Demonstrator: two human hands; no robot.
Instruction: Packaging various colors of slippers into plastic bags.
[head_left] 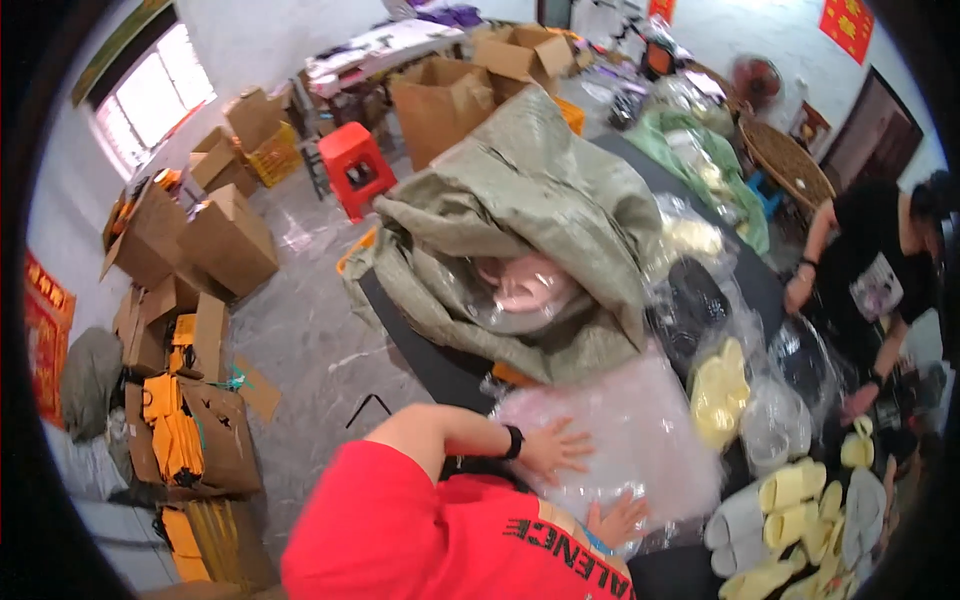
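My left hand (555,450), with a black band at the wrist, lies flat with fingers spread on a pile of clear, pinkish plastic bags (650,440). Lower down, my right hand (618,521) rests on the near edge of the same plastic, its fingers also apart. Neither hand grips anything. Just beyond the bags stands a large grey-green woven sack (560,170), its mouth open. Inside it, pink items (525,283) show through clear plastic. To the right are bagged yellow slippers (720,390) and bagged black slippers (697,300).
Loose yellow and grey slippers (795,495) lie at the lower right. Another person (885,260) in black works at the right side. Cardboard boxes (230,240) and orange packs (175,430) line the left. A red stool (354,170) stands beyond the sack.
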